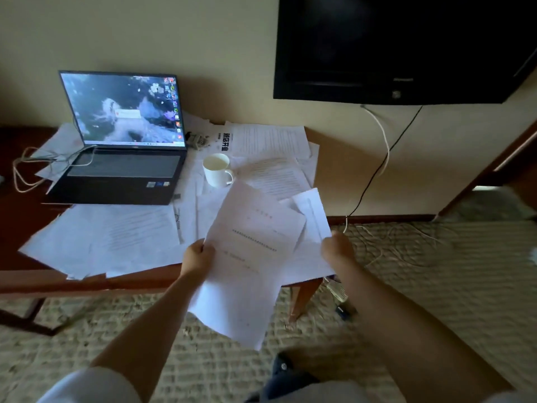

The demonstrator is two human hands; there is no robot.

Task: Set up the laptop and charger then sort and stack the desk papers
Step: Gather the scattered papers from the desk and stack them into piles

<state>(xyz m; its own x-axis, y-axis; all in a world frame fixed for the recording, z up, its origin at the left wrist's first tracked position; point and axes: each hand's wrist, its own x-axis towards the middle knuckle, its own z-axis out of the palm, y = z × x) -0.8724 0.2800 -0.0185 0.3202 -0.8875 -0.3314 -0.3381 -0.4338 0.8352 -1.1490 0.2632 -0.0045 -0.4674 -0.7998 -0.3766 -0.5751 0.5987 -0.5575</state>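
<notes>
Holding a printed sheet [247,257] up over the near edge of the table [139,279], the left hand [197,258] pinches the sheet's left margin while the right hand [338,248] closes its grip on a second, smaller sheet [312,212] fanned out behind the first. Both grips are clenched on paper; neither hand is free.

The laptop [125,141] stands open and lit at the far left of the table, and a pale charger cable [26,170] loops just left of the laptop, running toward its hinge, so the setup half of the task looks finished and the sorting is under way.

Risks from here, as I judge them: the white mug [217,170] sits just right of the laptop directly on loose papers [122,237], and dragging any sheet from under it could tip it toward the keyboard; whether it holds liquid I cannot tell. The held sheet hangs well past the table edge and is pinched only at one side, so it may crease or slip to the carpet [436,286]. Papers in front of the laptop overhang the table's near edge and could slide off if brushed.

Counts: one laptop, one mug, one charger cable loop, two sheets in hand, and a scattered layer of sheets too overlapped to count exactly. One wall television [401,48] hangs right of the laptop.
</notes>
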